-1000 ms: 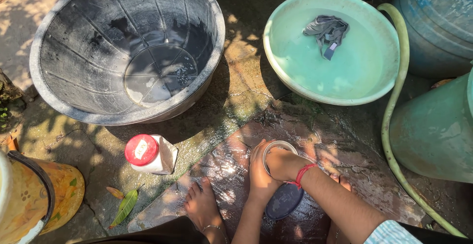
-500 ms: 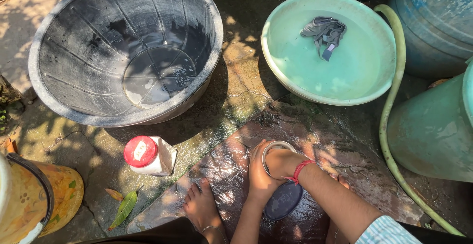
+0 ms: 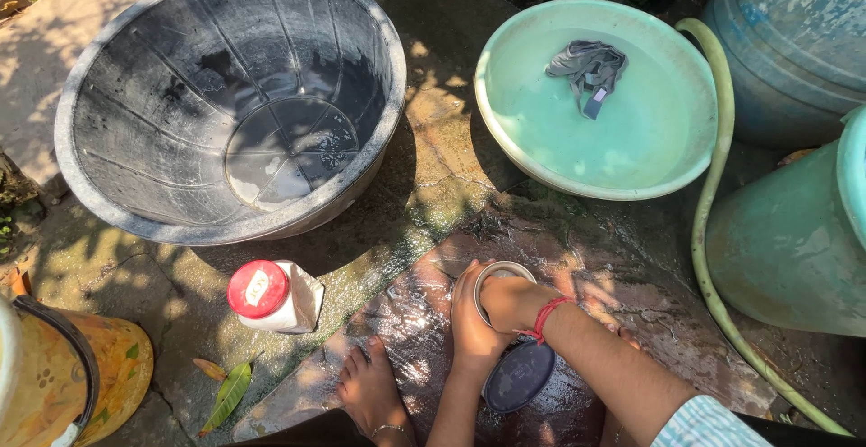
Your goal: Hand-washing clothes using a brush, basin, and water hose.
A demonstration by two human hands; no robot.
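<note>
My left hand [image 3: 471,319] wraps around the side of a small round metal container [image 3: 499,273] on the wet stone slab [image 3: 577,258]. My right hand [image 3: 511,301], with a red thread at the wrist, reaches into the container's open top. A dark round lid [image 3: 518,377] lies on the slab just below my hands. My bare foot [image 3: 370,386] rests on the slab to the left.
A large black tub [image 3: 225,95] with a little water stands at upper left. A green basin [image 3: 595,95] holds water and a grey cloth [image 3: 586,66]. A white jar with a red lid [image 3: 271,295], a yellow bucket [image 3: 63,375], a green hose [image 3: 713,185] and two blue-green drums [image 3: 794,230] surround the slab.
The view has shifted slightly; my hands stay on the container, with the right hand working a little inside it.
</note>
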